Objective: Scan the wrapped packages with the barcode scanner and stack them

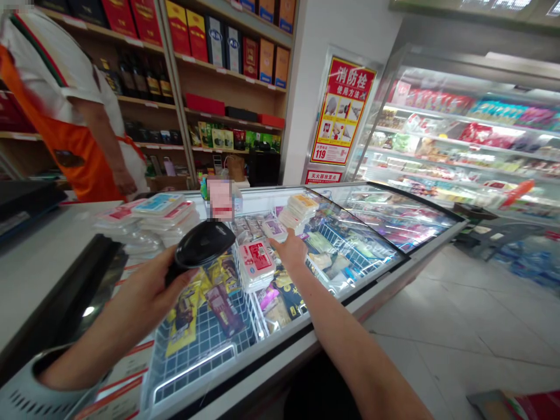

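My left hand (151, 286) is wrapped round the handle of a black barcode scanner (205, 244), its head pointing right over the chest freezer. My right hand (291, 252) reaches over the freezer and grips the near right edge of a white plastic pack with a purple label (275, 228) between thumb and fingers. Just left of that hand stands a stack of white packs with a red label on top (257, 262). Behind it is a stack of packs with a yellow label on top (301, 207). More flat packs (161, 213) are piled beyond the scanner, with a blue-labelled one uppermost.
White wire baskets (205, 332) inside the freezer hold bagged goods. Its sliding glass lid (350, 201) extends right. A person in an orange apron (83, 151) stands at the far left before shelves of boxes and bottles. A lit display fridge (464, 134) lines the right.
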A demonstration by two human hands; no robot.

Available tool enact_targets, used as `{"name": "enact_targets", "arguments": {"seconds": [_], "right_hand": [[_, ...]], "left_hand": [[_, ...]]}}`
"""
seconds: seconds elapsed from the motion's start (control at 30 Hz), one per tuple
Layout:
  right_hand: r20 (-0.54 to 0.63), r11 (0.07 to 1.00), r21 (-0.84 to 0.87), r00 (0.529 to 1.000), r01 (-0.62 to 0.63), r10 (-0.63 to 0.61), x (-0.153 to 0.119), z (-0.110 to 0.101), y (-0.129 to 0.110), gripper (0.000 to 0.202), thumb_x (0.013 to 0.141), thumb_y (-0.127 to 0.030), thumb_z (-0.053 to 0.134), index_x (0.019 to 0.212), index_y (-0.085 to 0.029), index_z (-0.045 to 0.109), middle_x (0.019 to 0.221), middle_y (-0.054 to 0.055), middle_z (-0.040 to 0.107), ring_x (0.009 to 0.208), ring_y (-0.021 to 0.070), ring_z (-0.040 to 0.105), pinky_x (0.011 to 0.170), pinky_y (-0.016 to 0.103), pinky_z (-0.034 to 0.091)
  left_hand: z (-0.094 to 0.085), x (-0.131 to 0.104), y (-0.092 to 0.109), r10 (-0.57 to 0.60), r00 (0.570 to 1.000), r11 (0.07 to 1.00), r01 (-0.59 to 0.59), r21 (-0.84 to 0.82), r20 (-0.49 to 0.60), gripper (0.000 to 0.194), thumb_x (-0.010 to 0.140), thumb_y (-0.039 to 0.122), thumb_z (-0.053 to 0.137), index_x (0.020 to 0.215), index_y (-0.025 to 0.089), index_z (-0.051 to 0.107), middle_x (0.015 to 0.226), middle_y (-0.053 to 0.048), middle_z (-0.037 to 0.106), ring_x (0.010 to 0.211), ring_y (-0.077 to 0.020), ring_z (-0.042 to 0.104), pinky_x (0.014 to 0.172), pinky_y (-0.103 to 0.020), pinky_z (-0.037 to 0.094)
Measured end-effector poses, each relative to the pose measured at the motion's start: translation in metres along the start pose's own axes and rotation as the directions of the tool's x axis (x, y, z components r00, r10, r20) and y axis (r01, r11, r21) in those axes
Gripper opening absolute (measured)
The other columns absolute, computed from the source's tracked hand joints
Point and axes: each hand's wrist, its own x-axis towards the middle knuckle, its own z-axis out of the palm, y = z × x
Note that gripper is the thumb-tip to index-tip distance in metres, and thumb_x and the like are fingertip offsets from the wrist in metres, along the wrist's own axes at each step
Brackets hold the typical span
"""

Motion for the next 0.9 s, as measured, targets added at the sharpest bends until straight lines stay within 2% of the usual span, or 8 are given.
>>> {"name": "enact_targets", "arguments": {"seconds": [0.1, 0.2, 0.3, 0.4, 0.47, 0.53, 0.63, 0.9], "right_hand": [[-0.048, 1.0, 0.015, 0.999, 0.009, -0.009, -0.007, -0.009, 0.0, 0.071, 0.088, -0.062, 0.06, 0.137, -0.013, 0.044, 0.095, 0.015, 0.075, 0.09, 0.0292, 0.073, 0.076, 0.035, 0.05], [-0.175, 0.995, 0.084, 0.984, 0.062, -0.046, -0.019, -0.022, 0.004, 0.05, 0.094, -0.054, 0.053, 0.123, -0.013, 0.054, 0.098, 0.013, 0.072, 0.09, 0.026, 0.071, 0.076, 0.034, 0.051], [-0.297, 0.968, 0.185, 0.949, 0.169, -0.109, -0.041, -0.034, 0.006, 0.04, 0.094, -0.055, 0.053, 0.105, -0.017, 0.059, 0.098, 0.011, 0.068, 0.087, 0.0233, 0.067, 0.078, 0.035, 0.052], [-0.37, 0.933, 0.238, 0.913, 0.271, -0.171, -0.07, -0.04, 0.002, 0.047, 0.091, -0.063, 0.053, 0.103, -0.018, 0.058, 0.102, 0.012, 0.066, 0.098, 0.0275, 0.064, 0.085, 0.043, 0.051], [-0.391, 0.917, 0.245, 0.898, 0.313, -0.202, -0.09, -0.041, -0.004, 0.06, 0.086, -0.071, 0.053, 0.109, -0.015, 0.056, 0.11, 0.015, 0.064, 0.107, 0.0306, 0.061, 0.092, 0.049, 0.049], [-0.396, 0.928, 0.222, 0.897, 0.3, -0.195, -0.106, -0.04, -0.011, 0.07, 0.08, -0.075, 0.057, 0.113, -0.014, 0.055, 0.122, 0.021, 0.061, 0.117, 0.0347, 0.057, 0.099, 0.054, 0.045], [-0.388, 0.943, 0.171, 0.899, 0.285, -0.201, -0.119, -0.036, -0.021, 0.076, 0.074, -0.076, 0.063, 0.114, -0.013, 0.055, 0.131, 0.026, 0.056, 0.127, 0.0387, 0.051, 0.105, 0.06, 0.039], [-0.385, 0.946, 0.137, 0.896, 0.292, -0.221, -0.119, -0.035, -0.02, 0.057, 0.077, -0.064, 0.069, 0.106, -0.016, 0.059, 0.13, 0.021, 0.059, 0.123, 0.035, 0.055, 0.108, 0.06, 0.035]], "left_hand": [[-0.001, 0.001, -0.001, -0.034, 0.999, 0.999, 0.034, 0.003, -0.004, 0.05, 0.082, 0.057, 0.047, 0.112, 0.017, 0.055, 0.095, -0.008, 0.068, 0.081, -0.0258, 0.061, 0.076, -0.037, 0.048], [-0.002, 0.002, -0.003, -0.074, 0.997, 0.997, 0.074, 0.015, -0.008, 0.05, 0.083, 0.057, 0.047, 0.112, 0.018, 0.055, 0.095, -0.008, 0.067, 0.081, -0.0254, 0.06, 0.076, -0.037, 0.047], [-0.002, 0.002, -0.005, -0.083, 0.996, 0.996, 0.083, 0.017, -0.022, 0.049, 0.083, 0.057, 0.047, 0.111, 0.018, 0.055, 0.093, -0.006, 0.066, 0.078, -0.0243, 0.059, 0.076, -0.036, 0.046], [-0.002, 0.001, -0.005, -0.076, 0.997, 0.997, 0.076, 0.018, -0.017, 0.048, 0.084, 0.057, 0.047, 0.11, 0.018, 0.055, 0.091, -0.005, 0.066, 0.078, -0.0237, 0.059, 0.076, -0.036, 0.046], [-0.002, 0.001, -0.005, -0.066, 0.998, 0.998, 0.066, 0.017, -0.018, 0.049, 0.084, 0.057, 0.047, 0.112, 0.018, 0.055, 0.093, -0.006, 0.066, 0.079, -0.0237, 0.059, 0.077, -0.036, 0.046], [-0.002, 0.001, -0.006, -0.061, 0.998, 0.998, 0.062, 0.019, -0.023, 0.05, 0.084, 0.056, 0.047, 0.115, 0.017, 0.055, 0.098, -0.007, 0.066, 0.083, -0.0243, 0.059, 0.08, -0.037, 0.046], [-0.001, 0.002, -0.005, -0.068, 0.998, 0.997, 0.068, 0.025, -0.015, 0.05, 0.083, 0.053, 0.048, 0.116, 0.016, 0.055, 0.101, -0.008, 0.066, 0.086, -0.025, 0.059, 0.082, -0.038, 0.046], [-0.001, 0.002, -0.003, -0.053, 0.998, 0.998, 0.054, 0.013, -0.027, 0.052, 0.082, 0.052, 0.048, 0.118, 0.016, 0.055, 0.098, -0.008, 0.067, 0.086, -0.025, 0.059, 0.081, -0.037, 0.047]]}}
